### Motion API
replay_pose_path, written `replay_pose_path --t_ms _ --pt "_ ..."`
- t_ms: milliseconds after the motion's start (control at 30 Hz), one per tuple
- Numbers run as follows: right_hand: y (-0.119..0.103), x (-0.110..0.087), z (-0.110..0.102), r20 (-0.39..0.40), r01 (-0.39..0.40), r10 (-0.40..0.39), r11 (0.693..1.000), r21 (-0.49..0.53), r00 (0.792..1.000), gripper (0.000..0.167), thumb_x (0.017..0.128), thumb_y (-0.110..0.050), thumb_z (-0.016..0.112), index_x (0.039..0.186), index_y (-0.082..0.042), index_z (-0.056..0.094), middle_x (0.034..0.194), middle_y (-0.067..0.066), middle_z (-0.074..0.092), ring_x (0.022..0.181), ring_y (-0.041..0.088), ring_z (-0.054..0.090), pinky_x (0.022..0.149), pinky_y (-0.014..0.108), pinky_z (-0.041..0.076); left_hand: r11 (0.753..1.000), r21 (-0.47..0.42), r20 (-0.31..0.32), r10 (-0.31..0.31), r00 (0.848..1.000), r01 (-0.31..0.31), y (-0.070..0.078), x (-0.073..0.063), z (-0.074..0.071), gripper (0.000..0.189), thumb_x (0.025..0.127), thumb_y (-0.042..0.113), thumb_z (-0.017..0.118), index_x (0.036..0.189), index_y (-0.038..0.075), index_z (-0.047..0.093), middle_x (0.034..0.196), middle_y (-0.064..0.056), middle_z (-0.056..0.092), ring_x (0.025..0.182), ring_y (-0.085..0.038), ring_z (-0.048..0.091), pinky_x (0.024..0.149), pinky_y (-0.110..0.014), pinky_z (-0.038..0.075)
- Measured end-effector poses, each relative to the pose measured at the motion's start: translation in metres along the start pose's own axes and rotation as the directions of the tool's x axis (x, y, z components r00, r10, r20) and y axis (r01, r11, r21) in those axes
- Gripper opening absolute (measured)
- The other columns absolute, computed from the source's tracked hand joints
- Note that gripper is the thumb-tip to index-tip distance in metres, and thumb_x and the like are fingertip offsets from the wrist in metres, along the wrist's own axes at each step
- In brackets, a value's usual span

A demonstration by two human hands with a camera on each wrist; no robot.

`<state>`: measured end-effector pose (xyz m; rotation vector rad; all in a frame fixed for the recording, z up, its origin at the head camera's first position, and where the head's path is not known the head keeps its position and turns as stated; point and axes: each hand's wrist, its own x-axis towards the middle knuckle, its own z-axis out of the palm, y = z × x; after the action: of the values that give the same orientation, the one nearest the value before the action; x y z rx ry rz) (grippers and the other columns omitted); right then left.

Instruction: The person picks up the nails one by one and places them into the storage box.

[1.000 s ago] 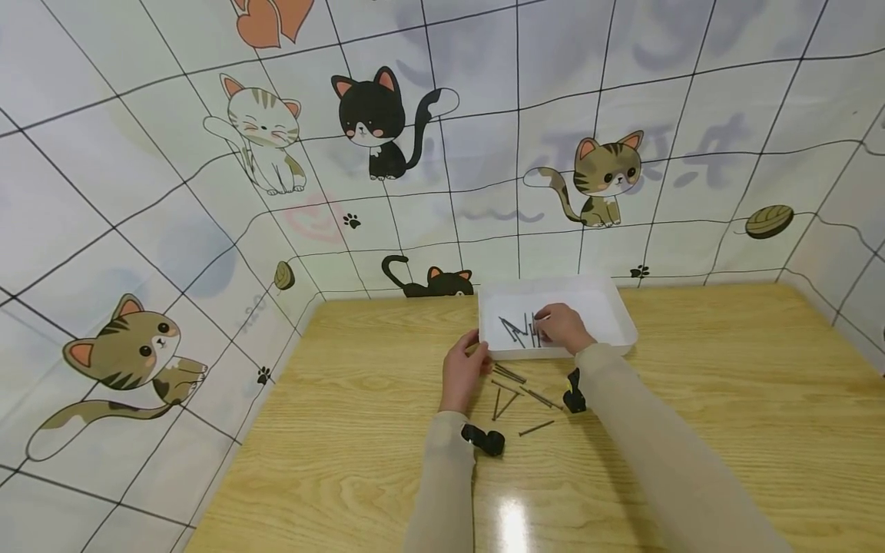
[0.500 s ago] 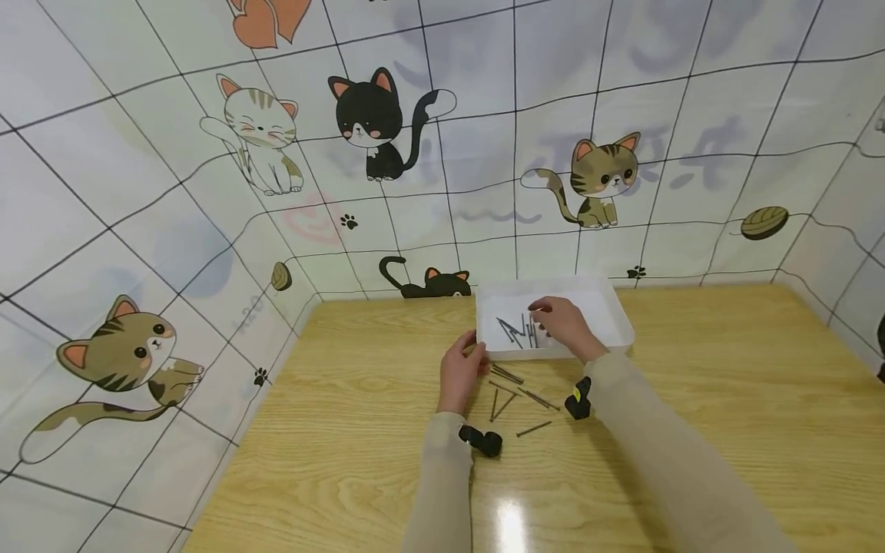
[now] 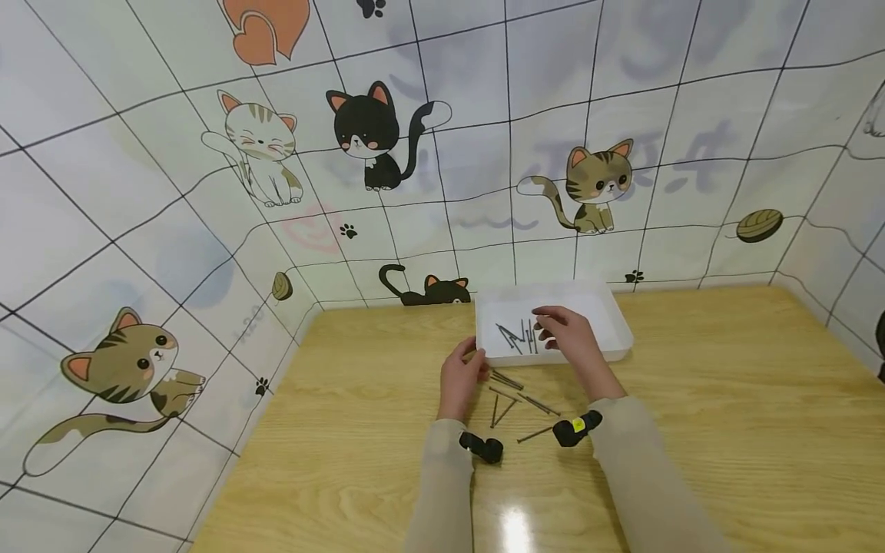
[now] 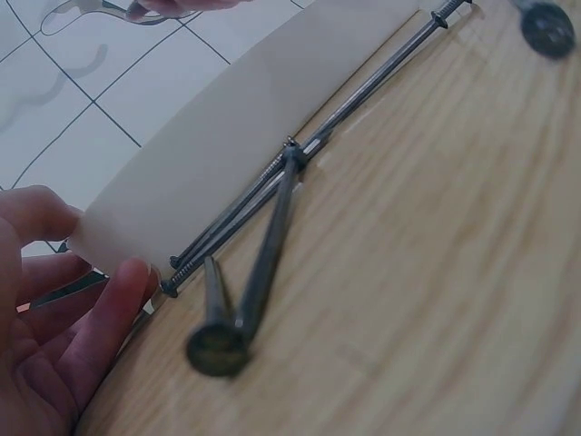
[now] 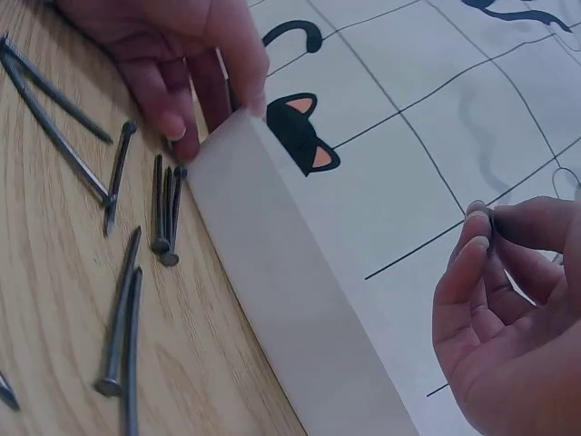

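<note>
A shallow white tray (image 3: 607,326) stands at the back of the wooden table, against the wall. My left hand (image 3: 459,380) grips its near left corner; in the left wrist view the thumb and fingers (image 4: 136,277) close on that corner from both sides. Several dark metal nails (image 3: 513,339) lie in the left part of the tray. Just right of them my right hand (image 3: 570,338) hovers over the tray, fingers loosely bent. Its fingertips (image 5: 477,243) come close together in the right wrist view, and no nail shows between them.
Several more nails (image 3: 539,405) lie scattered on the table (image 3: 332,430) in front of the tray, some in pairs or crossing. One nail (image 3: 534,435) lies nearest the person, partly behind the black right wrist camera (image 3: 577,428). A cat-patterned wall (image 3: 484,169) rises right behind the tray.
My right hand has lifted from the nails in the tray and drawn slightly back, its forearm swinging nearer the left one. The left hand stays at the tray corner. The head view has tilted slightly.
</note>
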<state>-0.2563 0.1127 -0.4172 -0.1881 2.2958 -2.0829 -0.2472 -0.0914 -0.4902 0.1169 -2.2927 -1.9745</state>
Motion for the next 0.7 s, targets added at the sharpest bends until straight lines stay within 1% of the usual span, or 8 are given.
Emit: replay_pose_path --t_ms 67,200,267,400,500,567,700 --pt "0.001 -0.006 0.000 -0.008 0.006 -0.006 1.000 0.028 1.000 0.035 0.093 -0.027 0.049 0.120 -0.006 0.053 0.106 0.023 0.052 0.078 0.021 0.055 0.070 0.040 0.050 1.000 -0.004 -0.002 0.000 1.000 0.000 -0.001 -0.001 0.001 0.041 0.088 0.025 0.056 0.127 0.014 0.051 0.119 -0.004 0.055 0.074 -0.016 0.061 0.059 -0.028 0.053" --pt "0.004 -0.014 0.002 -0.012 0.004 -0.004 0.998 0.056 1.000 0.038 0.091 -0.028 0.052 0.120 -0.004 0.053 0.105 0.024 0.052 0.083 0.030 0.054 0.065 0.031 0.051 1.000 -0.005 0.010 -0.007 1.000 0.007 0.000 -0.002 0.000 0.041 0.089 0.026 0.056 0.128 0.016 0.050 0.119 -0.003 0.055 0.076 -0.019 0.062 0.061 -0.030 0.053" --pt "0.005 -0.016 0.003 -0.002 -0.007 0.007 0.998 0.067 1.000 0.040 0.090 -0.028 0.054 0.121 -0.003 0.052 0.106 0.024 0.052 0.085 0.032 0.054 0.064 0.030 0.051 1.000 -0.014 0.024 -0.014 1.000 0.015 0.003 -0.002 -0.003 0.041 0.089 0.026 0.056 0.128 0.016 0.050 0.120 -0.003 0.055 0.078 -0.021 0.062 0.063 -0.031 0.053" --pt "0.009 -0.023 0.004 0.011 -0.019 0.018 0.997 0.077 1.000 0.042 0.089 -0.029 0.055 0.122 -0.004 0.051 0.104 0.021 0.054 0.087 0.034 0.054 0.070 0.038 0.051 1.000 -0.018 0.052 -0.012 0.999 0.013 0.018 -0.007 -0.006 0.043 0.089 0.021 0.055 0.129 0.009 0.047 0.122 -0.011 0.053 0.081 -0.030 0.062 0.065 -0.037 0.053" --pt "0.012 -0.028 0.004 0.013 -0.014 0.013 0.996 0.084 1.000 0.043 0.088 -0.028 0.056 0.122 -0.003 0.051 0.100 0.018 0.055 0.088 0.036 0.054 0.072 0.043 0.050 1.000 -0.014 0.050 -0.014 0.999 0.014 0.028 -0.014 -0.006 0.043 0.090 0.018 0.054 0.130 0.005 0.046 0.123 -0.015 0.051 0.082 -0.033 0.061 0.066 -0.040 0.053" --pt "0.014 -0.030 0.004 0.022 -0.006 0.004 0.997 0.081 1.000 0.043 0.088 -0.027 0.057 0.122 -0.001 0.051 0.098 0.018 0.055 0.087 0.036 0.054 0.072 0.043 0.050 1.000 -0.013 0.030 -0.003 1.000 0.004 0.025 -0.014 -0.005 0.042 0.089 0.019 0.054 0.129 0.005 0.047 0.121 -0.014 0.052 0.079 -0.029 0.061 0.064 -0.038 0.053" --pt "0.016 -0.035 0.006 0.028 -0.021 0.019 0.996 0.088 0.999 0.042 0.088 -0.025 0.057 0.123 -0.002 0.051 0.100 0.021 0.054 0.088 0.038 0.053 0.073 0.044 0.049 1.000 -0.019 0.000 0.008 1.000 -0.008 0.004 -0.004 -0.001 0.039 0.088 0.025 0.056 0.126 0.013 0.052 0.115 -0.004 0.056 0.073 -0.018 0.061 0.059 -0.030 0.053"
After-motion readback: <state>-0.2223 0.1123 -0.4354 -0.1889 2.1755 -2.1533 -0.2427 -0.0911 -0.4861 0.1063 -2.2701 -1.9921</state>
